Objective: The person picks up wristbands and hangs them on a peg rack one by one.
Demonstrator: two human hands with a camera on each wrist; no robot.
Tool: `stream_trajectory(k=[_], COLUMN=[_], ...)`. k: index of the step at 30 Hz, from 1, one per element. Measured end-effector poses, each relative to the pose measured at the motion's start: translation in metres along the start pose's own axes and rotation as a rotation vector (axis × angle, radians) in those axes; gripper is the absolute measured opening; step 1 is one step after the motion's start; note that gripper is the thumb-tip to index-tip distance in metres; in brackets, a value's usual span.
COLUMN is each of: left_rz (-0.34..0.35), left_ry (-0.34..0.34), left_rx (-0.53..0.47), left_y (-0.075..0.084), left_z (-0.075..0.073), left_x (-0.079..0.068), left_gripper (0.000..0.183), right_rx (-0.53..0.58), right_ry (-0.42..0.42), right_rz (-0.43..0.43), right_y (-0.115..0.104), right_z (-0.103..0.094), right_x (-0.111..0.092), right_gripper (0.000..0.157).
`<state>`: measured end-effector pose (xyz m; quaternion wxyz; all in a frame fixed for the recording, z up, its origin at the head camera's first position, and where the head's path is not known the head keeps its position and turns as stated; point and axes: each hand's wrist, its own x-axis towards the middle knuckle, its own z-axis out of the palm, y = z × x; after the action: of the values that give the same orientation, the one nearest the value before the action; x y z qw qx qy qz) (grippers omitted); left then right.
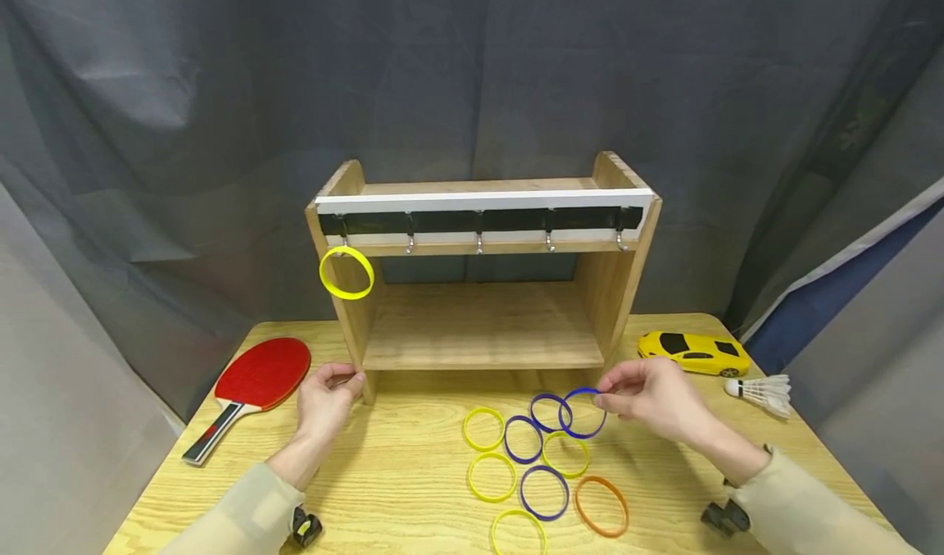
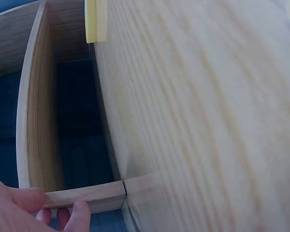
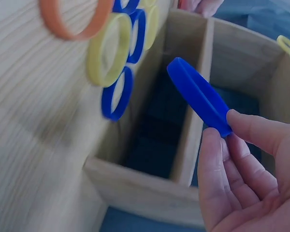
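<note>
My right hand pinches a blue ring between thumb and fingers, raised off the table at the right. In the head view, this ring overlaps another blue ring. At the lower left of the wooden shelf, my left hand grips the edge of a side panel, thumb on one face and fingers on the other. A yellow ring hangs from the leftmost hook of the shelf's front rail. The other hooks carry no ring.
Several yellow, blue and orange rings lie on the table before the shelf, an orange ring rightmost among them. A red table tennis bat lies left. At right are a yellow toy car and a shuttlecock. Grey curtains hang behind.
</note>
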<state>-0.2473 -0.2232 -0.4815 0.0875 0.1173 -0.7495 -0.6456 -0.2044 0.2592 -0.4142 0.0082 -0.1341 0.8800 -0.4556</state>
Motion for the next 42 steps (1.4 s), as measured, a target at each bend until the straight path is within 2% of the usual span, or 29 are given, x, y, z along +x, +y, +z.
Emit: stream_trajectory(k=[18, 30, 42], left_rz=[0.005, 0.007, 0.012], left_ry=[0.009, -0.001, -0.003], left_rx=[0.006, 0.009, 0.012], left_y=[0.001, 0.0, -0.002], left_z=[0.001, 0.001, 0.0], left_x=[-0.002, 0.0, 0.001], left_gripper=[0.025, 0.027, 0.027], right_rx=[0.06, 0.116, 0.406], right_ry=[-0.021, 0.0, -0.053], right_rz=[-0.152, -0.211, -0.176], right_y=[-0.045, -0.079, -0.114], right_z=[0.039, 0.065, 0.086], right_x=[0.021, 0.041, 0.064], right_gripper=[0.011, 0.012, 0.024])
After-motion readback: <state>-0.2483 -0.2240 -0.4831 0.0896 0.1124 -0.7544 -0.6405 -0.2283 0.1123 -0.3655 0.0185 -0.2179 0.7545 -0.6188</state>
